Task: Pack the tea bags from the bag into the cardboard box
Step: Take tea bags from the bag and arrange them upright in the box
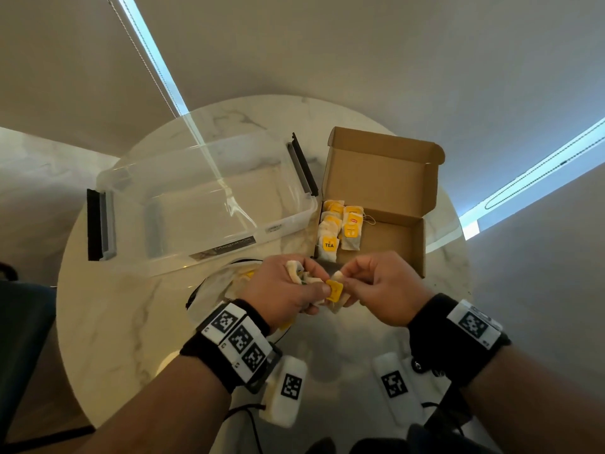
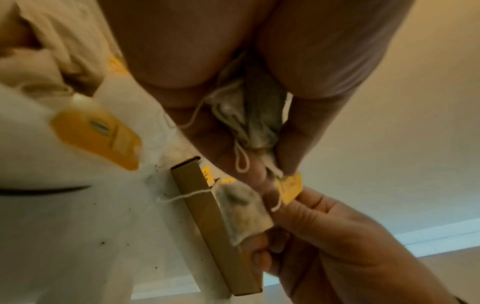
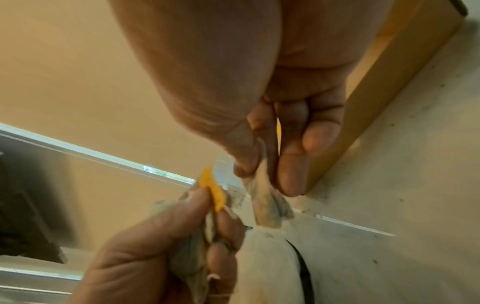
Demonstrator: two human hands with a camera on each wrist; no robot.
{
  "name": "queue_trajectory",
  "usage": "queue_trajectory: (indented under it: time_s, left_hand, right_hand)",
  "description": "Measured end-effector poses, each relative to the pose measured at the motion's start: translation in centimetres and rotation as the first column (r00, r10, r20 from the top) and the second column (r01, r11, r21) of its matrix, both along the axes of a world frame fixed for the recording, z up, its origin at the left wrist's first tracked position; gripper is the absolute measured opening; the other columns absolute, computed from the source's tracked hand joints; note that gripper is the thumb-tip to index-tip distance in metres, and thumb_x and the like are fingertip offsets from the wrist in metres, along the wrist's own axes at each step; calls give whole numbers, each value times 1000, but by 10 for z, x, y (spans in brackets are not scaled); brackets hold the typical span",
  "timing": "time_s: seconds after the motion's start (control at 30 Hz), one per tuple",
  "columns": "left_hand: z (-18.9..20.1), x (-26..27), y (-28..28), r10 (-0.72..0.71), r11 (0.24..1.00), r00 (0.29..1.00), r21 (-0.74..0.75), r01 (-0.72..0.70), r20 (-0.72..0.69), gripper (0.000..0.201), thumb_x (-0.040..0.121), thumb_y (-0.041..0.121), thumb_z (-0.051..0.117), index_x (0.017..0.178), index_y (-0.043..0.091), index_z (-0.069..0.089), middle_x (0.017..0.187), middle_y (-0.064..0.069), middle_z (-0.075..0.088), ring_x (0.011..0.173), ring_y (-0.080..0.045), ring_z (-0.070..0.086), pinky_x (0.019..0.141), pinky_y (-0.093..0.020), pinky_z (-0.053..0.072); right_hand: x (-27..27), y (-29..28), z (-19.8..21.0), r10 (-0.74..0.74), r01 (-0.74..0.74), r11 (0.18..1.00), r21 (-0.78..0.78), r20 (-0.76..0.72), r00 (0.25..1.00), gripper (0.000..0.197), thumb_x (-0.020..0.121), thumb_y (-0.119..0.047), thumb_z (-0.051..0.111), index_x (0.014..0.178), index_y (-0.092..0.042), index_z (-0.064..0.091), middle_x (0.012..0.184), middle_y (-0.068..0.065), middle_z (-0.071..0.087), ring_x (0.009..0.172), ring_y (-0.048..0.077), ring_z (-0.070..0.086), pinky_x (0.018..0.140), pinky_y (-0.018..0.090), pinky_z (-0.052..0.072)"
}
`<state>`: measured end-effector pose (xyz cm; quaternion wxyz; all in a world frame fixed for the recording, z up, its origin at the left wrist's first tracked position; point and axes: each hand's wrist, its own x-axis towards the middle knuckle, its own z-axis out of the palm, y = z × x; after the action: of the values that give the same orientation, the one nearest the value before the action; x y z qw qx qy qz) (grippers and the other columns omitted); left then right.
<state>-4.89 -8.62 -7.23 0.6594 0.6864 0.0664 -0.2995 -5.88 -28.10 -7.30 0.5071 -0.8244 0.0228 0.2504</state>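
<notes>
The open cardboard box stands at the table's far right, with several yellow-tagged tea bags in its left half. Just in front of it my two hands meet. My left hand grips a bunch of tea bags above the pale bag. My right hand pinches one tea bag that is still joined by string to that bunch. A yellow tag sticks out between the hands. More tea bags lie in the pale bag, mostly hidden under my left hand.
A clear plastic bin with dark latches lies left of the box on the round marble table. Cables trail over the near edge. A dark chair sits at the far left.
</notes>
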Motion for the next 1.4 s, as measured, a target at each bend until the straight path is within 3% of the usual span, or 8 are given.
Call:
queue_trajectory:
  time_s: [0.33,0.47,0.63,0.7,0.83,0.97,1.27,1.4]
  left_hand:
    - [-2,0,-20,73,991,992,101,-83,100,11,78,-2,76,85,1,68,75,-18,72,62,-23,69,59,-36,60]
    - [-5,0,-24,93,988,990,111,-105,106,13,78,0,77,86,1,67,76,-20,71,62,-25,70,59,-38,60]
    - [-11,3,-28,147,985,989,89,-148,15,8,84,0,73,87,2,66,73,-19,68,61,-23,67,55,-31,55]
    - [-19,8,-29,203,974,978,114,-197,-41,10,85,-1,70,89,7,66,71,-14,65,58,-22,65,54,-32,54]
    - [-33,15,-35,153,977,979,172,-129,-132,23,85,0,67,98,18,67,66,-13,64,57,-26,62,58,-40,57]
    - [-39,20,-38,172,975,970,173,-142,-174,20,85,-2,66,100,10,69,68,-14,64,55,-23,60,53,-30,54]
    - [-46,28,-35,193,972,956,173,-156,-223,16,84,-1,67,98,8,68,70,-13,63,55,-23,60,52,-29,53]
    - [-39,28,-33,223,974,928,20,-227,-297,7,88,-4,65,87,2,68,71,-21,61,52,-27,59,47,-29,48]
  right_hand:
    - [5,-9,17,109,-109,994,-10,56,992,14,95,-9,63,100,-14,76,81,-5,76,70,1,70,64,12,51]
    - [1,-10,18,120,-118,992,-35,88,989,10,89,-19,73,99,-19,76,81,-4,76,72,7,71,72,21,58]
    - [14,-21,12,67,-38,974,-223,122,990,8,88,-21,74,86,-29,72,75,-8,71,67,3,65,65,14,50]
    - [34,-30,7,3,41,954,-296,145,989,13,88,-18,71,83,-29,66,78,-6,69,72,10,66,69,20,51]
    - [69,-30,-19,-43,32,931,-363,-22,999,18,91,-17,67,103,-30,64,96,-4,67,84,14,68,72,25,56]
    - [85,-21,-46,-28,-1,869,-495,-52,998,21,85,-21,74,104,-28,68,107,-2,67,92,14,64,72,23,51]
    - [88,-19,-58,-193,210,786,-581,91,977,34,75,-21,83,91,-19,53,92,0,59,71,7,51,52,18,36]
    - [83,-20,-42,-181,222,797,-561,129,975,24,78,-24,77,87,-19,55,84,-3,61,69,7,52,51,17,33]
